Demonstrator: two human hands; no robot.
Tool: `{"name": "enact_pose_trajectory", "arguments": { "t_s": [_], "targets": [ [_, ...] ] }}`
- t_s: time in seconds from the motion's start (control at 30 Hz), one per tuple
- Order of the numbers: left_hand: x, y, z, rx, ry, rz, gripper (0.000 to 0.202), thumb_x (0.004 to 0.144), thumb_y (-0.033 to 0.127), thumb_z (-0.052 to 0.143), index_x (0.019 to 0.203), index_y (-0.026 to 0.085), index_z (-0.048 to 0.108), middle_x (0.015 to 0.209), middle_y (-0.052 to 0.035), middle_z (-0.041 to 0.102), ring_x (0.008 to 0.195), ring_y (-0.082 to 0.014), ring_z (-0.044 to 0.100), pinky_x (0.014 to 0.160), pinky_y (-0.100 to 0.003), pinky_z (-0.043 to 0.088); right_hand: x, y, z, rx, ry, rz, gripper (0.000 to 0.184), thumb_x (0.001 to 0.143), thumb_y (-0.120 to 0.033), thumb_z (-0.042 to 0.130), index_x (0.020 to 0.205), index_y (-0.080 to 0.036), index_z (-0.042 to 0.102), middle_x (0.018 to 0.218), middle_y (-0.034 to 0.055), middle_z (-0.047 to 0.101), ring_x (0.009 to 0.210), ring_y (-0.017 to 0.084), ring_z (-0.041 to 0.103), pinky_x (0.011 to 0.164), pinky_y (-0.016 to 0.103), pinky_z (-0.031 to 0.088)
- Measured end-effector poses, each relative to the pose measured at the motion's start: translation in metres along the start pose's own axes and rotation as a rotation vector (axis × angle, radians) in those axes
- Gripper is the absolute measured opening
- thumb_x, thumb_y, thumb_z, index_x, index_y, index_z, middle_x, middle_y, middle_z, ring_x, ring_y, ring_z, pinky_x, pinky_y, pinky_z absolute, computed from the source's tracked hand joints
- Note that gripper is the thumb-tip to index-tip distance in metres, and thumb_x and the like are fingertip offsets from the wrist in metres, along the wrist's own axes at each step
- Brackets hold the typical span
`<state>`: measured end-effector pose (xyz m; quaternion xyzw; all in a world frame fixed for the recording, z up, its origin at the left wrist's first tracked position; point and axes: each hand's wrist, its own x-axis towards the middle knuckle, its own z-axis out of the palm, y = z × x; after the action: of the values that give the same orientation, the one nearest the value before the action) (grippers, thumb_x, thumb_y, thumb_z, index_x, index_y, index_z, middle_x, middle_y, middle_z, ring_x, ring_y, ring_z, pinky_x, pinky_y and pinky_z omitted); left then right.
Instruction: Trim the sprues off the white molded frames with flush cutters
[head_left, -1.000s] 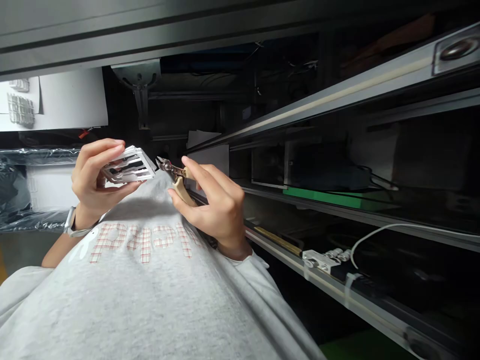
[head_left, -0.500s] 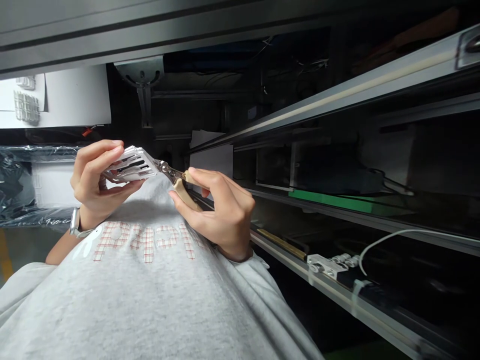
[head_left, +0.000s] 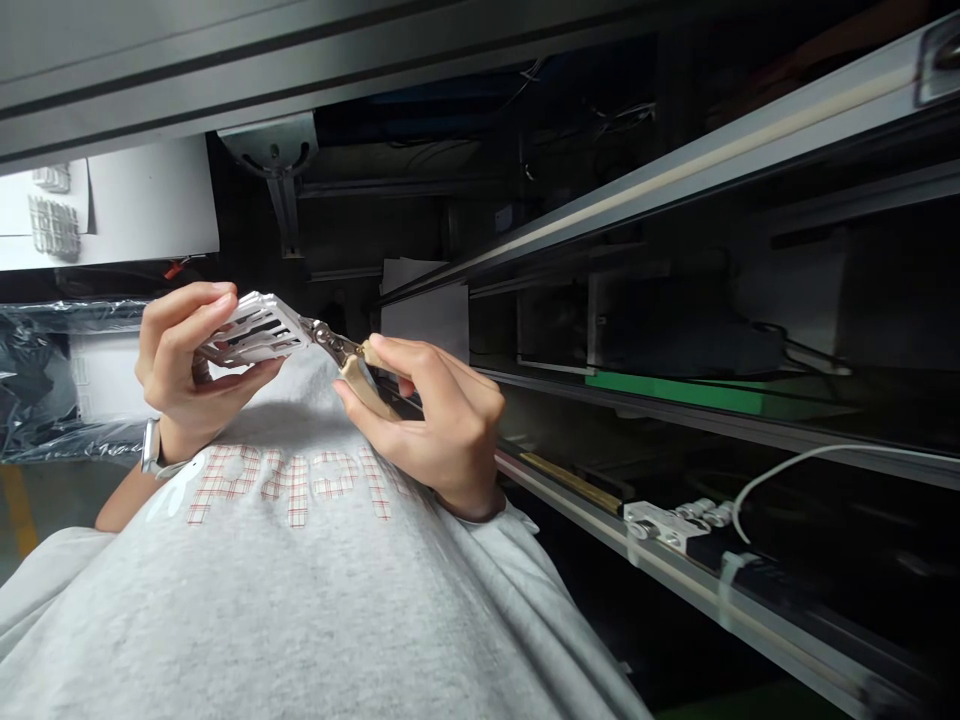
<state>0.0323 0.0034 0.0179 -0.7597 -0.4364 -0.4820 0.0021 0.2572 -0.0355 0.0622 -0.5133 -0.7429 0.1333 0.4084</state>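
My left hand grips a stack of white slotted plastic frames between thumb and fingers, tilted in front of my chest. In my right hand is a pair of nippers with beige handles, the thumb and fingers on either handle. The metal jaws of the nippers point left and meet the right edge of the white frames. Whether the jaws are closed on the plastic I cannot tell. A light grey shirt with checked letters lies behind both hands.
At upper left, stacked white plastic parts sit on white sheets. Clear plastic film wraps a bin at left. Metal rails run along the right, with a green strip, a white cable and metal fittings.
Both hands, with the white frames and the nippers, have shifted slightly left in view. The background has moved a little too; both grips stay the same.
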Motion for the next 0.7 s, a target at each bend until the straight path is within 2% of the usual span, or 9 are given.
{"name": "enact_pose_trajectory", "arguments": {
  "t_s": [0.17, 0.3, 0.53, 0.7],
  "targets": [
    [-0.0001, -0.0002, -0.0019, 0.021, -0.002, 0.003, 0.070, 0.075, 0.033, 0.092, 0.137, 0.027, 0.060, 0.119, -0.0074, 0.068, 0.100, -0.0245, 0.070, 0.086, -0.043, 0.061, 0.0009, 0.0002, 0.0013, 0.006, 0.006, 0.000, 0.027, 0.087, -0.022, 0.078, 0.111, -0.023, 0.065, 0.095, 0.0040, 0.081, 0.082, 0.020, 0.078, 0.076, 0.032, 0.068],
    [-0.0004, -0.0044, -0.0011, -0.025, 0.023, 0.061, 0.071, 0.074, 0.032, 0.090, 0.138, 0.023, 0.060, 0.121, -0.0058, 0.068, 0.099, -0.0222, 0.070, 0.083, -0.040, 0.060, 0.0015, 0.0012, 0.0020, 0.003, 0.013, -0.016, 0.027, 0.086, -0.021, 0.079, 0.109, -0.022, 0.065, 0.094, 0.0034, 0.081, 0.080, 0.019, 0.078, 0.074, 0.030, 0.068],
    [-0.0011, -0.0074, 0.0004, -0.090, 0.042, 0.105, 0.079, 0.064, 0.022, 0.092, 0.137, 0.015, 0.062, 0.125, -0.0057, 0.067, 0.104, -0.0199, 0.068, 0.086, -0.034, 0.057, 0.0030, 0.0007, 0.0038, 0.023, 0.031, -0.022, 0.026, 0.084, -0.016, 0.079, 0.105, -0.021, 0.065, 0.090, 0.0016, 0.081, 0.076, 0.017, 0.077, 0.071, 0.027, 0.068],
    [-0.0005, -0.0063, 0.0021, -0.153, 0.060, 0.085, 0.079, 0.064, 0.021, 0.093, 0.137, 0.014, 0.063, 0.123, -0.0061, 0.068, 0.104, -0.0198, 0.068, 0.086, -0.034, 0.056, -0.0018, 0.0050, 0.0064, 0.156, 0.044, 0.033, 0.028, 0.082, -0.018, 0.082, 0.105, -0.021, 0.066, 0.088, -0.0011, 0.080, 0.070, 0.014, 0.075, 0.062, 0.024, 0.066]
  ]
}}
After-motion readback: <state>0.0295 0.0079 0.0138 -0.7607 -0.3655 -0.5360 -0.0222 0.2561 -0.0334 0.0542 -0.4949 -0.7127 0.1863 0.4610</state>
